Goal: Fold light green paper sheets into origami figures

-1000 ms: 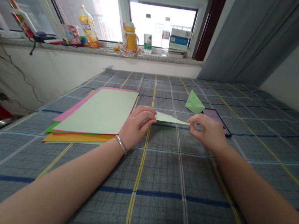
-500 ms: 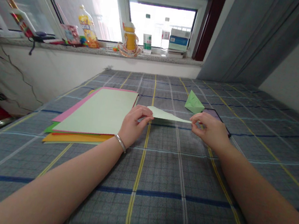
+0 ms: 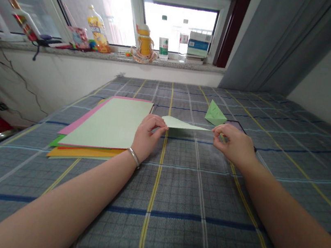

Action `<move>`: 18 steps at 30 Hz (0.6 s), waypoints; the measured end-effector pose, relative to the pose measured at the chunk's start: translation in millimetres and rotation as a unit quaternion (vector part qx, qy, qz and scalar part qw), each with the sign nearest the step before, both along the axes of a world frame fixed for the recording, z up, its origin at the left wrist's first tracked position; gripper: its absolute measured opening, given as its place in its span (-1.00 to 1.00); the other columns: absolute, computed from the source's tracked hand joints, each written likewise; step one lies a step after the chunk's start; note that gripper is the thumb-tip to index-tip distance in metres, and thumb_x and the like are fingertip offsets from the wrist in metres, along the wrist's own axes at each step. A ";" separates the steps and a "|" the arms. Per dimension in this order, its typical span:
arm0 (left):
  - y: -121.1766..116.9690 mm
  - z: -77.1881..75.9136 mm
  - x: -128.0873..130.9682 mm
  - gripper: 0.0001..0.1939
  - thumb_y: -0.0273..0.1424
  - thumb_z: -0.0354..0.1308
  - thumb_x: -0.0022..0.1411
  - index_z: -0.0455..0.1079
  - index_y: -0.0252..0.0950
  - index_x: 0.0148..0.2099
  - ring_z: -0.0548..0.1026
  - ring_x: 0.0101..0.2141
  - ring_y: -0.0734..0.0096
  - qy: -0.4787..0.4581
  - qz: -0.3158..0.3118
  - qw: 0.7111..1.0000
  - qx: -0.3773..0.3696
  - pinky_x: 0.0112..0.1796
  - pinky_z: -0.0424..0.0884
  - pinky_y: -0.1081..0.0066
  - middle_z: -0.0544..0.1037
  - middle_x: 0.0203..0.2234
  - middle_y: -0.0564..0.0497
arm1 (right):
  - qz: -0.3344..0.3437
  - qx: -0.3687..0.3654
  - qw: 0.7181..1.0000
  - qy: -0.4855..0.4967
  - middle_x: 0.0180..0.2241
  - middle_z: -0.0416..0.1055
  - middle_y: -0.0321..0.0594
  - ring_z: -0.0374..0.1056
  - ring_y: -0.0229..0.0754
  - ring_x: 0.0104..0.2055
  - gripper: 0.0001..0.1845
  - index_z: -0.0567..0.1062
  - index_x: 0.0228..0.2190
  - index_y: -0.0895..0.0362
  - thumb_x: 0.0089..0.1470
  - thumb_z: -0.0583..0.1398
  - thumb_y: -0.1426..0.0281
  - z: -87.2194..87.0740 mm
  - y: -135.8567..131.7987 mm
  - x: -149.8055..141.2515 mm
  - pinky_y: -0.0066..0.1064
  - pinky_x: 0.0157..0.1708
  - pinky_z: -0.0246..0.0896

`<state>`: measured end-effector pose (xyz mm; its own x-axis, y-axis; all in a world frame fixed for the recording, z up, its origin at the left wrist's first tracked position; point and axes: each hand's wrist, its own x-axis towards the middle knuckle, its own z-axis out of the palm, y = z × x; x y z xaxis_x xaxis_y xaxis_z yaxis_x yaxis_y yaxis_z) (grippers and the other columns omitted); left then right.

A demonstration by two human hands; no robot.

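Note:
A narrow, pale green folded paper (image 3: pixel 184 124) stretches between my two hands, just above the checked cloth. My left hand (image 3: pixel 149 134) pinches its left end between thumb and fingers; a silver bangle circles that wrist. At the pointed right end, the fingertips of my right hand (image 3: pixel 231 143) are closed in a pinch at the tip. Beyond my right hand stands a green folded paper shape (image 3: pixel 215 114) with a peaked top. A phone (image 3: pixel 236 125) lies partly hidden behind my right hand.
Left of my hands lies a stack of coloured paper sheets (image 3: pixel 109 122), pale green on top. The plaid cloth (image 3: pixel 181 184) covers the surface. Along the windowsill (image 3: pixel 116 55) stand bottles, a yellow drinking cup (image 3: pixel 145 44) and boxes (image 3: pixel 198 46).
The folded paper's right end has risen slightly and its lower edge now tilts upward to the right. Both hands have stayed almost in place.

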<state>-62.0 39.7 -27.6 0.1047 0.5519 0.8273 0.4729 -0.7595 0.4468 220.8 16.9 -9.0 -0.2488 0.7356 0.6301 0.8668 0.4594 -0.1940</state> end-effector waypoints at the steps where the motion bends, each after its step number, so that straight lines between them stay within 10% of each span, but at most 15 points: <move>1: 0.7 -0.4 -0.2 -0.90 -0.46 0.20 0.16 0.36 -0.27 -0.40 0.44 -0.28 0.40 -0.006 0.004 1.000 -0.002 -0.20 0.39 0.31 0.47 -0.41 0.06 | 0.000 0.010 1.000 0.011 -0.24 0.51 -0.29 0.42 -0.13 -0.19 -0.93 0.42 -0.45 0.06 -0.04 0.16 0.47 1.2 -0.6 -0.4 -0.35 -0.30 0.25; 7: -8.4 -1.3 13.0 -0.89 -0.45 0.21 0.17 0.36 -0.27 -0.41 0.44 -0.26 0.39 0.029 -0.064 0.998 0.003 -0.17 0.40 0.28 0.47 -0.40 0.04 | 0.091 0.089 0.992 -0.010 -0.07 0.47 -0.14 0.34 -0.01 -0.01 -0.78 0.45 -0.24 0.07 0.01 0.23 0.36 8.0 -11.5 -22.2 -0.14 -0.03 0.19; 18: -28.5 4.0 26.1 -0.91 -0.39 0.15 0.25 0.36 -0.26 -0.33 0.40 -0.30 0.42 0.202 -0.121 0.970 0.054 -0.18 0.35 0.34 0.49 -0.39 0.03 | 0.159 0.063 0.982 -0.084 -0.33 0.52 -0.25 0.38 -0.15 -0.20 -0.82 0.49 -0.41 0.08 0.18 0.11 0.36 -2.5 -25.7 -51.3 -0.31 -0.20 0.21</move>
